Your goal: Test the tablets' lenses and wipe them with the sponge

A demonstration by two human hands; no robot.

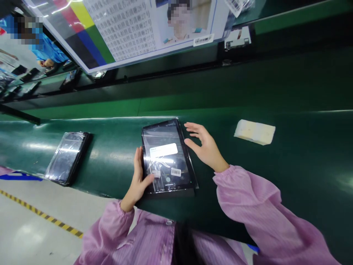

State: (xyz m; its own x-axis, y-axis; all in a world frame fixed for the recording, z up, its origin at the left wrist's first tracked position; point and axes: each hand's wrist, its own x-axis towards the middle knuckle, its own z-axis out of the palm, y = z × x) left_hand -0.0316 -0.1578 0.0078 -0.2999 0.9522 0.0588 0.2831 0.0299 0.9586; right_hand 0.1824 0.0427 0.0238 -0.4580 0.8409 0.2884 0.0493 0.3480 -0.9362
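Note:
A black tablet in a clear plastic bag (165, 156) lies on the green conveyor belt (248, 173) in front of me, with a white label and barcode stickers on the bag. My left hand (138, 176) grips its left edge, thumb pressed on the lower left of the bag. My right hand (204, 145) hovers just beside the tablet's right edge, fingers spread and holding nothing. Both arms wear pink sleeves.
A second bagged tablet (67, 157) lies on the belt to the left. A white foam block (255, 131) rests on the belt to the right. A colour chart board (129, 29) hangs above. A person in blue (48, 51) works at far left.

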